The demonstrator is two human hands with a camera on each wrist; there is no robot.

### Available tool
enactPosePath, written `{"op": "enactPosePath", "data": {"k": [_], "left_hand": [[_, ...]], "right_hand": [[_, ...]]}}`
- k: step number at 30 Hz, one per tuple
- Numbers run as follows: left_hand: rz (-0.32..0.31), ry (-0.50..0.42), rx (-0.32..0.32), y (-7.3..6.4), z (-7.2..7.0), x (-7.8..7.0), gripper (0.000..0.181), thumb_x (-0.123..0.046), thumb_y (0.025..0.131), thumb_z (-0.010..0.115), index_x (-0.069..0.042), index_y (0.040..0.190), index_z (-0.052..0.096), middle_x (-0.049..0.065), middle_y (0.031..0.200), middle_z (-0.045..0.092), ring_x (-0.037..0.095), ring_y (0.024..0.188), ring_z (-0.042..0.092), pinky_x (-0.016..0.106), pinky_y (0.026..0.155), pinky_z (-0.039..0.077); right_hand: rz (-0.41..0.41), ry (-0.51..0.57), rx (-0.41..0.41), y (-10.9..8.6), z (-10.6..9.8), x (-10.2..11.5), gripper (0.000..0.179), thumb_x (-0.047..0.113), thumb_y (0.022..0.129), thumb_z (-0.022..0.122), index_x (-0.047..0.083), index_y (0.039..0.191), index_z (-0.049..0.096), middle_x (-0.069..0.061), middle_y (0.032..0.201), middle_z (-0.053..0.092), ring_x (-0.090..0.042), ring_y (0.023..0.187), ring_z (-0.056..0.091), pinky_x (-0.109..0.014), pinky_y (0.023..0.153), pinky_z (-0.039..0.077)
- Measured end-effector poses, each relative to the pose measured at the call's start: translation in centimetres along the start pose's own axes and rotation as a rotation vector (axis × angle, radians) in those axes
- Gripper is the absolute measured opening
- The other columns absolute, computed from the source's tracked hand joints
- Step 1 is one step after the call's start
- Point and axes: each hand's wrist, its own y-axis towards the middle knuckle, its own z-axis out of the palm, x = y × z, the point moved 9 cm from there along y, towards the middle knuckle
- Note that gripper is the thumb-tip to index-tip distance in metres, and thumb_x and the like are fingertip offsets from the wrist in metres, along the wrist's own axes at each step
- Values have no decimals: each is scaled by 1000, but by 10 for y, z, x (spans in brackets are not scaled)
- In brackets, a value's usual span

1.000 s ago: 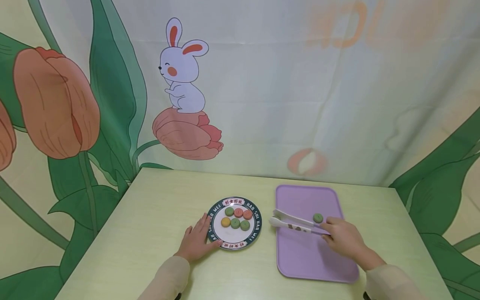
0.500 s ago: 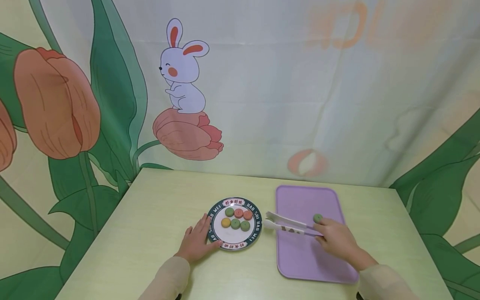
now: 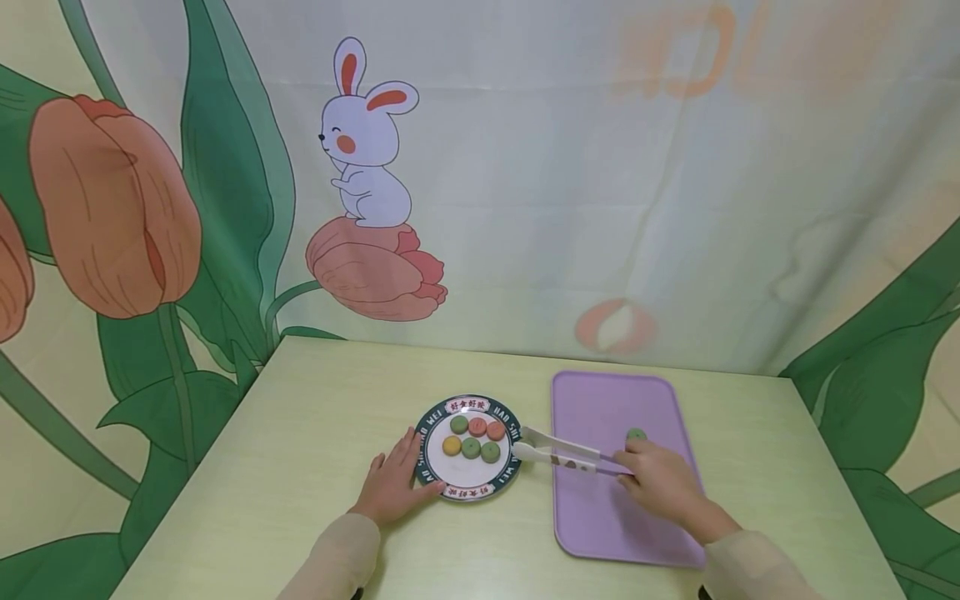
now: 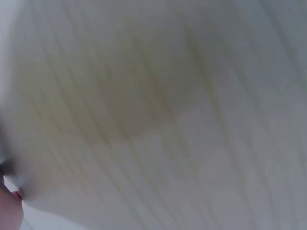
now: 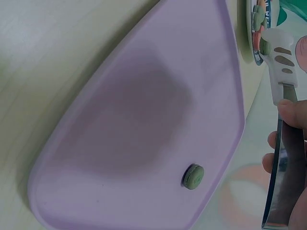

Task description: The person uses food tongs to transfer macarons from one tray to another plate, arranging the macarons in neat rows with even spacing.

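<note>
My right hand [image 3: 663, 483] grips a pair of tongs [image 3: 562, 461] with white tips and a metal handle, held above the purple tray [image 3: 600, 525]. The tips reach over the right rim of a round plate [image 3: 468, 487]. In the right wrist view a green disc [image 5: 265, 46] shows at the tips; I cannot tell whether they pinch it. Three green discs [image 3: 470, 447], two pink discs [image 3: 477, 427] and a yellow one [image 3: 452, 445] lie on the plate. With straight, spread fingers, my left hand [image 3: 393, 483] touches the plate's left rim.
One green disc [image 5: 193, 177] lies on the tray, partly hidden behind my right hand in the head view. A printed curtain [image 3: 525, 208] hangs behind the pale table [image 3: 247, 483]. The left wrist view is mostly a blurred pale surface.
My right hand has moved left with the tongs, bringing their tips from the tray's left edge to over the plate's right rim. The left hand and plate stay where they were.
</note>
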Motion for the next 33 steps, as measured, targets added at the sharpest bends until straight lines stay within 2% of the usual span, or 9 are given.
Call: {"op": "enactPosePath", "data": {"k": [22, 28, 33], "left_hand": [[0, -6, 4, -1, -1, -1, 96, -71, 75, 42, -9, 142, 14, 6, 150, 9, 25, 136, 15, 53, 107, 14], [2, -6, -1, -1, 0, 0, 96, -70, 75, 42, -9, 142, 13, 5, 150, 8, 24, 136, 15, 53, 107, 14], [9, -11, -9, -1, -1, 0, 97, -71, 74, 41, -9, 142, 13, 6, 150, 9, 25, 136, 15, 54, 107, 14]], "right_hand": [[-36, 16, 4, 12, 15, 22, 22, 20, 64, 75, 14, 84, 67, 8, 69, 48, -5, 59, 42, -17, 48, 36], [-68, 28, -14, 16, 17, 30, 22, 20, 64, 75, 14, 84, 68, 8, 68, 49, -5, 58, 41, -15, 47, 36], [-70, 45, 12, 19, 23, 35, 22, 19, 65, 73, 14, 86, 68, 9, 67, 48, -4, 57, 39, -15, 48, 34]]}}
